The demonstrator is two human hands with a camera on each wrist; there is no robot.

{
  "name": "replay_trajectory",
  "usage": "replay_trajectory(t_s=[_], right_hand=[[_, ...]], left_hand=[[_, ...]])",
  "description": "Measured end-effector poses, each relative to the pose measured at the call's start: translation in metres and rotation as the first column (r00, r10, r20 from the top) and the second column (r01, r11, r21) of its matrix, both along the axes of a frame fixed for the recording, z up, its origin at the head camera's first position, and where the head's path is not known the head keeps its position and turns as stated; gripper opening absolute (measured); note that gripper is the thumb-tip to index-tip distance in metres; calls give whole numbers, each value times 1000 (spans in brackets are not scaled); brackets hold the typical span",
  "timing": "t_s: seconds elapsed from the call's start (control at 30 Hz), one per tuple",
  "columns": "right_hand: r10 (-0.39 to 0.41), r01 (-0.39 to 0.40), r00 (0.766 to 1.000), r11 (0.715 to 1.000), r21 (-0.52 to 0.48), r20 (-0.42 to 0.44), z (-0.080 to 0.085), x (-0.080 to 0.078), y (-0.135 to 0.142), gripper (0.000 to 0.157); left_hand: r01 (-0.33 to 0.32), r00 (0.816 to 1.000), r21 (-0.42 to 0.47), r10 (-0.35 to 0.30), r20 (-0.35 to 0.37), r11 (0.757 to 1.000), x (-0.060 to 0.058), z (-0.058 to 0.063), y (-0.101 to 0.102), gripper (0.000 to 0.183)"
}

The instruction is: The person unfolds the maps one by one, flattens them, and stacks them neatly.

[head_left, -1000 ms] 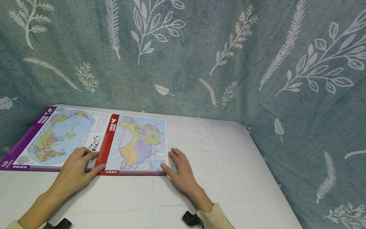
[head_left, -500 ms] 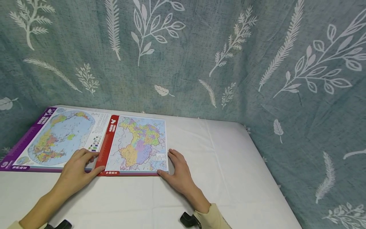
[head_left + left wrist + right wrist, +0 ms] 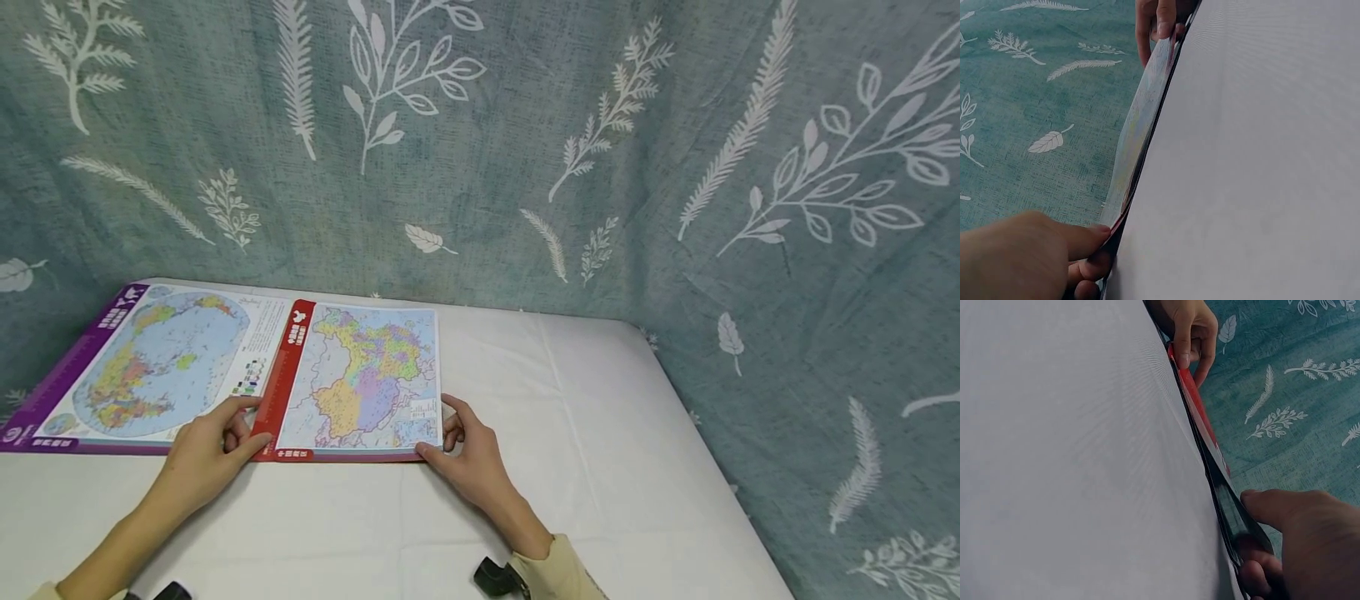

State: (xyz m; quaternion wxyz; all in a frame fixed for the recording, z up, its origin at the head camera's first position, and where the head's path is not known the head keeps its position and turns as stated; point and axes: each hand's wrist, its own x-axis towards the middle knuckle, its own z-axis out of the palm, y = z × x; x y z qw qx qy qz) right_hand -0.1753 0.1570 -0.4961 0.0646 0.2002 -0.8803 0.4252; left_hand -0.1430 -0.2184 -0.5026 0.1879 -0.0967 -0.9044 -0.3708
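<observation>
A red-banded map lies sideways in the head view, its right part overlapping nothing but white cloth. My left hand pinches its near left corner, thumb on top of the red band and fingers curled beneath. At the near right corner, my right hand grips the edge with its thumb above and fingers tucked under. The right wrist view shows the map's near edge lifted a little at the right hand. To the left lies a purple-banded world map, its lower right corner behind the left hand.
A white cloth covers the table. Behind it and along the right side hangs a green curtain with white leaf prints. Thin layers show along the near edges of both maps.
The fingers of both hands have curled under the red-banded map's near corners, where they earlier rested along its sides. The right thumb has shifted left along the near edge.
</observation>
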Motion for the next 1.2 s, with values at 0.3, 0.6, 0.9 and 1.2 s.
replay_trajectory(t_s=[0.3,0.6,0.9,1.2], right_hand=[[68,-67,997,997,-28,40,-2,-2,4,78],[79,-78,997,996,-54,26,-1,-4,6,76],[71,-69,997,996,-58,37,3,-3,5,66],[-6,12,999,994,-112,50,2,1,15,54]], left_hand=[[19,999,9,-19,-47,1000,-2,0,-1,43],[23,999,40,-22,-25,999,-1,0,0,42],[24,1000,41,-24,-4,999,0,5,-1,41],[25,1000,39,-25,18,999,3,1,0,41]])
